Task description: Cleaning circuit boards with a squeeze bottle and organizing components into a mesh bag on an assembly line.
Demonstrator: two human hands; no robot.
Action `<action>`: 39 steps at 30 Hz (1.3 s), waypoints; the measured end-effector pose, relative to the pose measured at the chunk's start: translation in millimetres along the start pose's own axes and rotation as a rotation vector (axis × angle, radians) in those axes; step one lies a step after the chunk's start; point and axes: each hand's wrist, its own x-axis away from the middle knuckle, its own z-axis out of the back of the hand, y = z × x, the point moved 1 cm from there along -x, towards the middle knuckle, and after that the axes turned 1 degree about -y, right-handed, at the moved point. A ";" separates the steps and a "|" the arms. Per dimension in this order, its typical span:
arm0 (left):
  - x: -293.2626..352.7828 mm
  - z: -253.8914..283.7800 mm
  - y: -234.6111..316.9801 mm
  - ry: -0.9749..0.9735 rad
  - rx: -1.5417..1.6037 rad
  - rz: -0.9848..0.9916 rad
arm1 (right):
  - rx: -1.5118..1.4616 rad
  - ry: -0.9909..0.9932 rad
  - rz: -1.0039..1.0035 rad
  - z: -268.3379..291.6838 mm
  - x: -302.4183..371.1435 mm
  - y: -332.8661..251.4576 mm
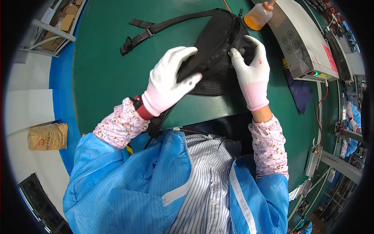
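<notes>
A black bag (212,39) with perforated mesh panels lies on the green table in front of me. From its top a black strap (179,18) runs off to the left, with a plastic buckle (149,32) and a loose end. My left hand (167,76), in a white glove, is closed round the bag's left side, thumb along the near part. On the right, my gloved right hand (251,68) pinches the bag's edge between thumb and fingers. What lies inside the fold there is hidden.
The green table (113,78) ends at an edge near my body. A bottle with orange liquid (258,17) stands behind the bag. To the right are a grey metal box (300,43) with lit indicators, a dark cloth (300,93) and a red cable (320,109).
</notes>
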 end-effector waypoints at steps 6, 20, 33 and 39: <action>-14.0 -4.9 -9.8 0.057 0.118 0.098 | -0.123 0.024 0.101 3.8 7.0 16.0; -41.3 -28.2 16.4 -0.065 -0.700 -0.178 | 0.238 0.022 0.188 12.7 26.7 33.8; -29.7 0.3 -32.9 -0.193 0.043 0.262 | 0.223 0.091 0.221 7.9 27.3 40.0; -16.1 -2.7 -25.3 0.055 -0.340 0.212 | 0.205 0.052 0.172 9.5 28.8 34.9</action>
